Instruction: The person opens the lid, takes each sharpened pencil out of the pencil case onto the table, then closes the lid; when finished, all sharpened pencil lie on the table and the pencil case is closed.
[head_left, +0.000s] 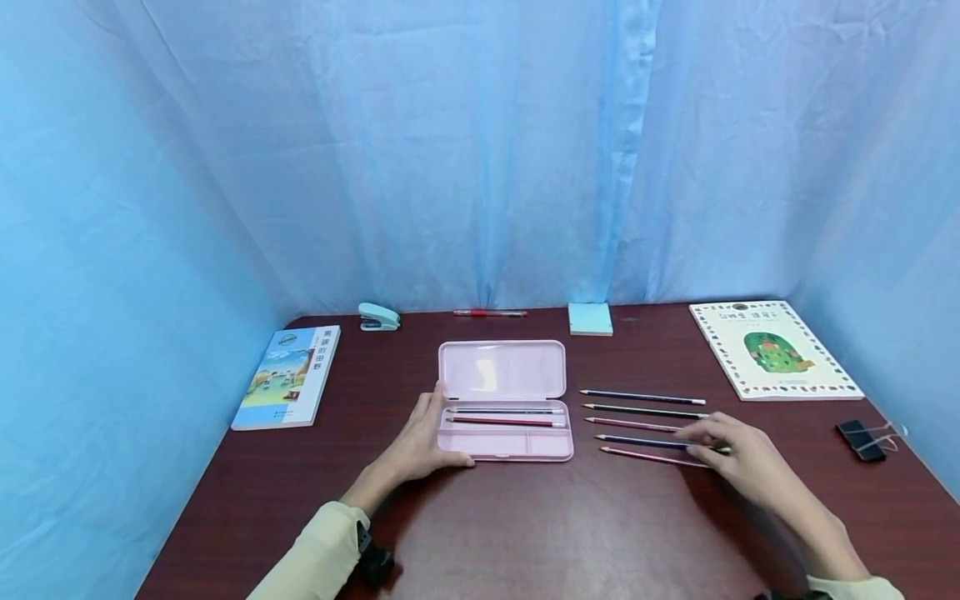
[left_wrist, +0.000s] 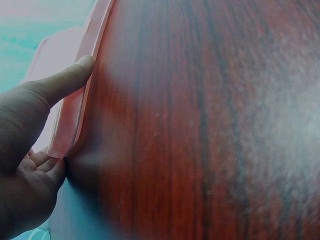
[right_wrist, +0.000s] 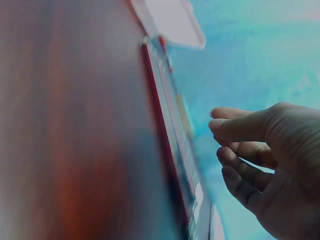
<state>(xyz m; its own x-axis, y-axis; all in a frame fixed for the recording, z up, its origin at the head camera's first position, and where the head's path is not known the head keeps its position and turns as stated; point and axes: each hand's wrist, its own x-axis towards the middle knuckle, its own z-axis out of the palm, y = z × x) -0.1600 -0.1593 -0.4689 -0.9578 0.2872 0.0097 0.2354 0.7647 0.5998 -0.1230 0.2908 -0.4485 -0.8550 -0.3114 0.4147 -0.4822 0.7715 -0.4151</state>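
Note:
A pink pencil case lies with its lid up at mid-table, two pencils in its rear compartment. My left hand grips the case's left end, thumb along the front side and fingers by the hinge side. In the left wrist view the thumb presses the pink wall. Right of the case several pencils lie in a spaced row, tips toward it. Over the blunt ends of the nearer ones hovers my right hand. The right wrist view shows its loosely bent fingers with nothing between them.
A blue-covered book lies at left, a mint stapler, red pen and light-blue notepad along the back. On the right are a white picture book and a black binder clip. Blue curtains surround the table.

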